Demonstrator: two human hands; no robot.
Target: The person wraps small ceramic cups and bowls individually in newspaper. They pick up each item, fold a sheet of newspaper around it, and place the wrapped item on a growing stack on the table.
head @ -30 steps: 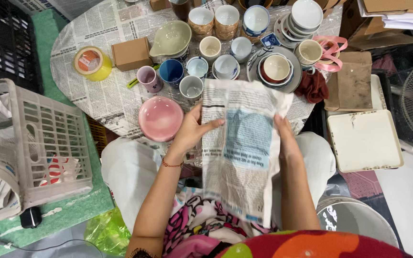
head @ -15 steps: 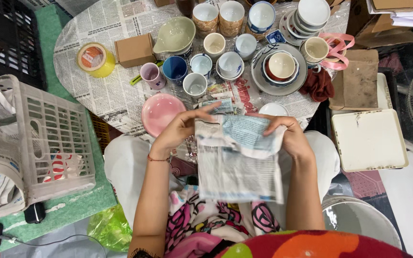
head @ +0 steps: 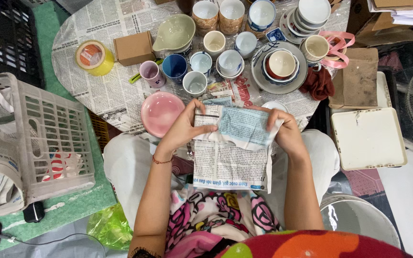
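Over the lap, left hand (head: 185,128) and right hand (head: 287,131) both grip a newspaper (head: 230,148), folded partway; whether it wraps anything, I cannot tell; cups (head: 196,82) on the table look unwrapped.

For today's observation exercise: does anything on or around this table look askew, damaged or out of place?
Only slightly. The grey plastic crate left of the table leans tilted instead of sitting flat. The newspaper sheet held by the left hand and right hand is crumpled and folded over.
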